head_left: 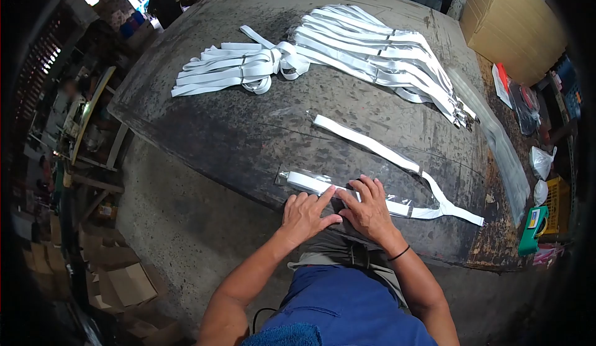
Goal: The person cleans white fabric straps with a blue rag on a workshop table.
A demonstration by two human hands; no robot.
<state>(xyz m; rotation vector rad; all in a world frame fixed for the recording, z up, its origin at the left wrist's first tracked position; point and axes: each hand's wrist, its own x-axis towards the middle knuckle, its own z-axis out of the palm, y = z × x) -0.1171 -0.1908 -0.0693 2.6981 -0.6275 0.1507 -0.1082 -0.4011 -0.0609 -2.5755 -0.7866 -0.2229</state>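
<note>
A white Y-shaped strap (366,142) lies on the dark worktable (236,135), close to its near edge. My left hand (305,214) rests on the folded end of the strap, its fingers spread and fingertips on the white band. Just right of it, my right hand (367,208) presses on the same band with fingers apart; the two index and thumb tips nearly meet. Metal clips and clear plastic show at the band's left end. Part of the band is hidden under my right hand.
Bundles of white straps (372,51) with metal clips lie across the far side of the table. A cardboard box (515,26), a green device (532,231), a yellow basket (555,206) and plastic bags (541,161) stand along the right. Open cartons (127,284) sit on the floor at left.
</note>
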